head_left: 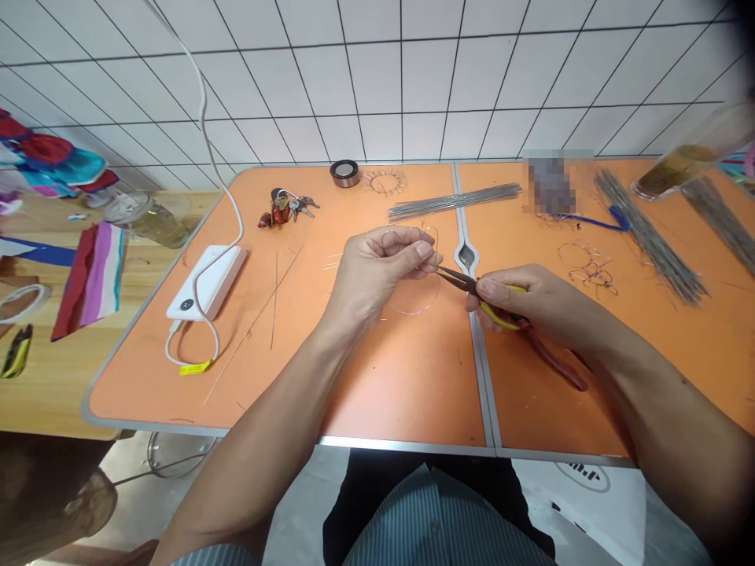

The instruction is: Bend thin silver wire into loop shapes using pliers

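Your left grip [386, 259] pinches a thin wire loop [416, 313] over the orange bench [377, 393], presumably steadying it for the pliers [501, 317] your right grip [522, 289] wraps, their tips at the wire. Beyond, a straight wire bundle [430, 206] lies across the seam [484, 377], seemingly placed within reach.
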Available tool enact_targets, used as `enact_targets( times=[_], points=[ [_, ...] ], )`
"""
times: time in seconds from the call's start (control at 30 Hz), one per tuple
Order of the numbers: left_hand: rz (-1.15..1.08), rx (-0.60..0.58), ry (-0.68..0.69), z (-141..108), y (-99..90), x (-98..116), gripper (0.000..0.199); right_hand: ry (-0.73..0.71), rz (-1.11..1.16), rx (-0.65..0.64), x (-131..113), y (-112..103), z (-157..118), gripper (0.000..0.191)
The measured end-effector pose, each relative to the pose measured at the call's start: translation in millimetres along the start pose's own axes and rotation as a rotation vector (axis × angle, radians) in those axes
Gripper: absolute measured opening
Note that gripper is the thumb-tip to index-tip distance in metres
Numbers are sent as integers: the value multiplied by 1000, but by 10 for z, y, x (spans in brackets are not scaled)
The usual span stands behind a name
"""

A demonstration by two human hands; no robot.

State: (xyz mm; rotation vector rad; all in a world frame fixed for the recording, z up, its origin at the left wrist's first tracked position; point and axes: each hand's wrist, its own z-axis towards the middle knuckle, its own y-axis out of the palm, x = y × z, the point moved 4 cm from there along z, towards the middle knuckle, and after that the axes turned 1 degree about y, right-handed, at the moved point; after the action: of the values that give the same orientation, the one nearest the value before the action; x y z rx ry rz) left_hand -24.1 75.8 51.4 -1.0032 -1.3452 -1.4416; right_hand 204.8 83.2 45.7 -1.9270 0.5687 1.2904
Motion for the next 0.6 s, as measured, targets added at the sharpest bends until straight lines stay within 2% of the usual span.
enact_targets(
  times=[0.17,0.6],
  points=[
    [5,7,-15,-9,17,-3,39,-10,46,13,-38,33,-27,50],
    [43,2,-18,-20,14,-8,35,-3,-13,40,-51,12,-41,53]
  ],
)
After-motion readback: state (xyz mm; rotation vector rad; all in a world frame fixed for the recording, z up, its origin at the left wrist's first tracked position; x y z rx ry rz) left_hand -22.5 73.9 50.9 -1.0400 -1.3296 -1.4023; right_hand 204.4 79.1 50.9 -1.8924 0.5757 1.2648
